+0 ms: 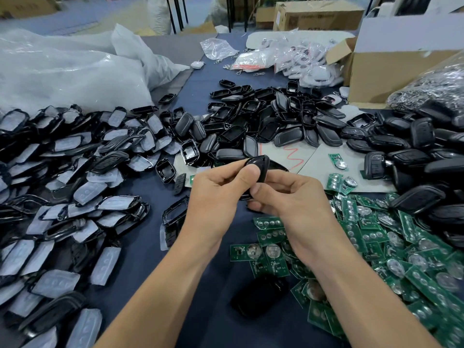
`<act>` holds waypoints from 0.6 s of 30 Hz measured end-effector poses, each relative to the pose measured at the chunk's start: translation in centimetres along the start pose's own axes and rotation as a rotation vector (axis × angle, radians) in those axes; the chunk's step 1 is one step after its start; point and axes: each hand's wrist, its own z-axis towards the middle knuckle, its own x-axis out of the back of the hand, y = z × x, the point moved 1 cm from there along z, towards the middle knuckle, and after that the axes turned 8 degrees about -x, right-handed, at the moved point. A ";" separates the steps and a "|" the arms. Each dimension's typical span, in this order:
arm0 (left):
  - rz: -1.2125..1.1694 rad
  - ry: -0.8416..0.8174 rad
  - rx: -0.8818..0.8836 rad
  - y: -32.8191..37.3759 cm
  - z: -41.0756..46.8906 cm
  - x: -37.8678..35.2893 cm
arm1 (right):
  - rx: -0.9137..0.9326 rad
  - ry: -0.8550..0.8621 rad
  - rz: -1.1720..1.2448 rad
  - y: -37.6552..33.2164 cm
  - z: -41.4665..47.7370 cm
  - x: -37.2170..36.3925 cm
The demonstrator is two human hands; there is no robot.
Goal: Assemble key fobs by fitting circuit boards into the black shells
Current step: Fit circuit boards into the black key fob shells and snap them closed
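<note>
A black key fob shell [259,165] is held upright in the middle of the view, above the dark blue table [140,249]. My left hand [216,194] grips it from the left, thumb pressed on its face. From the right, my right hand [286,199] pinches its lower edge with curled fingers. Whether a board sits inside the shell is hidden. Green circuit boards [391,244] with round battery clips lie heaped at the right. Empty black shells [253,116] are piled behind the hands.
Shell halves with clear button pads [60,177] cover the left side. Closed black fobs [421,151] pile up at the right. One black fob [256,297] lies near my forearms. Plastic bags [62,69], bagged white fobs [298,59] and a cardboard box [396,69] stand at the back.
</note>
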 end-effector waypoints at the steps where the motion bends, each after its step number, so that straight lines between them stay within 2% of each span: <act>1: 0.003 0.023 -0.003 0.0 -0.1 -0.2 | -0.007 -0.001 0.002 -0.1 0.0 0.0; 8: 0.027 0.119 -0.025 -0.3 -0.6 -0.5 | -0.021 0.008 -0.042 0.2 0.0 -0.4; 13: 0.000 0.118 0.146 -0.8 -0.1 0.0 | -0.123 0.022 -0.050 0.0 0.1 0.3; 15: -0.011 0.120 0.146 -0.6 0.0 0.2 | -0.206 0.047 -0.072 -0.5 0.2 0.9; 17: -0.009 0.172 0.110 -0.3 0.1 0.8 | -0.229 0.080 -0.012 -1.8 0.1 2.4; 18: -0.008 0.212 0.104 -0.2 0.2 1.0 | -0.192 0.085 0.109 -2.8 -0.1 3.6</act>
